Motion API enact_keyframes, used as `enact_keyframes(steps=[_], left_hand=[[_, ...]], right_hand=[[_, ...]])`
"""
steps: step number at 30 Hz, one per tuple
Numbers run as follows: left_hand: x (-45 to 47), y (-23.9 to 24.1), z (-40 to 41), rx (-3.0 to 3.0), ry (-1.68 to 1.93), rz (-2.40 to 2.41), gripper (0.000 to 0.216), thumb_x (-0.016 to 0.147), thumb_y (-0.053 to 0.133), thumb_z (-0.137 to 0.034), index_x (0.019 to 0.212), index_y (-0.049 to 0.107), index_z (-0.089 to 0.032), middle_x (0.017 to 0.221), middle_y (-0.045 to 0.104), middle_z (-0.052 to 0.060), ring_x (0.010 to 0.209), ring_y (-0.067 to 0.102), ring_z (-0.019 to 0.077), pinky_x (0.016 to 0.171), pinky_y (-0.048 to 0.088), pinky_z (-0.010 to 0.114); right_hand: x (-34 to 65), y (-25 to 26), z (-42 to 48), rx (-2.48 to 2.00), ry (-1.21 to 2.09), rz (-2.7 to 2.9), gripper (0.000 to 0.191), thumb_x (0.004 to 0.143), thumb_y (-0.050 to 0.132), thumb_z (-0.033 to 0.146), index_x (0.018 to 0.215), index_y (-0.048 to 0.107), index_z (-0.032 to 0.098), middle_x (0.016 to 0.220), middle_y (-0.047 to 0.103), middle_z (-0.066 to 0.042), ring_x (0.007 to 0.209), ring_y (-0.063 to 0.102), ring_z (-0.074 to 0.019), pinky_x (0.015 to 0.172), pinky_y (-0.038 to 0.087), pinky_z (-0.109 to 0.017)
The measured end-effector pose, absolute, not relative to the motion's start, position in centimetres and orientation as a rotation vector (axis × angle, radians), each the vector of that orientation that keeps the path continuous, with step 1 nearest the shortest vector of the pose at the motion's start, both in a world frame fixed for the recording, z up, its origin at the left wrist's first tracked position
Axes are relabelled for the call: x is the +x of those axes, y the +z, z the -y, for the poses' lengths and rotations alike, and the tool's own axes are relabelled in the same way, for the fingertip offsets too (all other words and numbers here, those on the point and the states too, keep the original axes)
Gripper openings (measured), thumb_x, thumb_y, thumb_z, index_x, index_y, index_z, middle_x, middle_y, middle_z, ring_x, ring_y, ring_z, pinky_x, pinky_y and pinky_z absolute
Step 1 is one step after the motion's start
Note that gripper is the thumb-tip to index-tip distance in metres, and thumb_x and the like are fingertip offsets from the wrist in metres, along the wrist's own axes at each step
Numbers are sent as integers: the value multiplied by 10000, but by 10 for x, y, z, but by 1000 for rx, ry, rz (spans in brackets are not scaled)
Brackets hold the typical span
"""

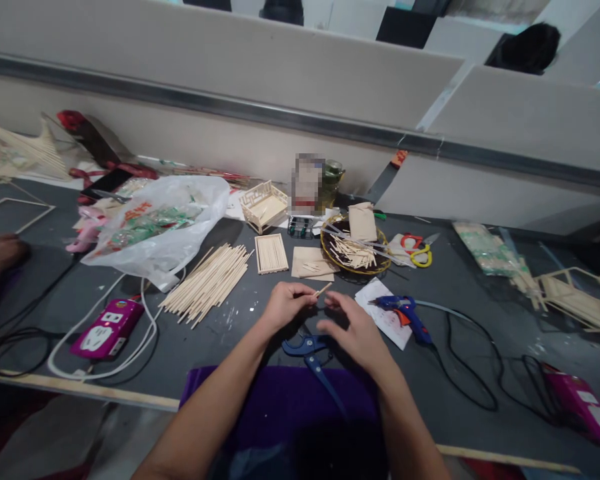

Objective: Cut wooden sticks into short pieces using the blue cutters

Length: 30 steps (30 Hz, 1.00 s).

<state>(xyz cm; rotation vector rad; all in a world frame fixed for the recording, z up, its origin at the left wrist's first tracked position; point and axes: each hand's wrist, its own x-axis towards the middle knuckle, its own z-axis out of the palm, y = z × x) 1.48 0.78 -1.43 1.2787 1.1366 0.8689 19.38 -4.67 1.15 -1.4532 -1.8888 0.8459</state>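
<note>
I hold a short stick (325, 289) in the left hand (286, 305), with the right hand (354, 328) open just beside it.
I judge the step in hand to be positioning this one stick, held over the desk (175, 353) between the cardboard (305, 257) and the blue cutter (307, 345); the next move seems to call for a steady left pinch and a light touch from the right at the free end. My left fingers are pressed together on the stick's near end, its far end poking out to the right. My right fingers are parted and curved, gripping nothing I can see; whether a fingertip brushes the stick, I can't quite tell at this size. The glue gun (405, 313) lies to my right, the stick pile (210, 280) to my left.
</note>
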Motion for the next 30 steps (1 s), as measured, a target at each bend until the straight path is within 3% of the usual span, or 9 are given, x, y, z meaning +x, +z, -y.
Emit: enact_keyframes(steps=[2, 5, 7, 9, 14, 18, 22, 30], left_hand=[[15, -13, -9, 1152, 902, -1114, 230, 615, 729, -333, 715, 734, -126, 556, 648, 23, 500, 544, 112, 521, 413, 221], [16, -9, -9, 983, 943, -1056, 277, 563, 782, -361, 671, 711, -116, 541, 631, 22, 489, 537, 101, 529, 435, 229], [15, -5, -8, 895, 950, -1021, 319, 540, 810, -378, 679, 705, -111, 560, 642, 29, 501, 550, 102, 545, 457, 239], [13, -2, -8, 834, 942, -998, 357, 524, 831, -386, 699, 705, -103, 592, 662, 44, 514, 564, 102, 555, 471, 245], [3, 3, -10, 749, 925, -963, 386, 509, 855, -375, 724, 707, -91, 634, 686, 63, 521, 576, 93, 554, 482, 232], [-5, 5, -11, 745, 915, -909, 353, 539, 849, -350, 745, 716, -95, 650, 692, 62, 526, 578, 84, 551, 486, 218], [-6, 9, -9, 775, 849, -862, 338, 563, 840, -343, 756, 723, -92, 648, 693, 69, 526, 580, 90, 534, 488, 215], [-2, 17, -3, 884, 701, -792, 275, 579, 826, -325, 724, 735, -110, 640, 694, 63, 530, 586, 96, 558, 500, 223]], right_hand=[[206, 17, 69, -1503, 787, 2203, 784, 676, 712, 539, 1334, 481, 182, 1337, 524, -174, 1231, 482, -322, 1013, 395, -486], [217, 14, 98, -1551, 770, 2567, 1052, 578, 740, 605, 1435, 350, 136, 1472, 340, -224, 1365, 289, -384, 1075, 286, -564], [218, 9, 106, -1584, 694, 2654, 1022, 608, 734, 549, 1450, 322, 142, 1482, 321, -223, 1374, 265, -390, 1083, 251, -586], [214, 6, 107, -1595, 592, 2659, 916, 656, 706, 432, 1441, 340, 137, 1434, 394, -225, 1331, 339, -385, 1073, 268, -586], [211, 10, 94, -1582, 399, 2598, 714, 664, 597, 239, 1352, 470, 102, 1145, 590, -195, 1086, 540, -352, 1001, 372, -577], [233, 15, 88, -1647, 424, 2372, 690, 723, 532, 234, 1394, 405, 138, 1140, 589, -160, 1036, 578, -297, 893, 493, -454], [242, 12, 88, -1649, 496, 2112, 723, 736, 490, 209, 1436, 308, 200, 1288, 531, -118, 1168, 529, -259, 964, 454, -409], [215, 3, 84, -1558, 442, 2041, 606, 694, 471, 136, 1292, 387, 183, 1157, 564, -128, 1084, 559, -267, 912, 469, -402]])
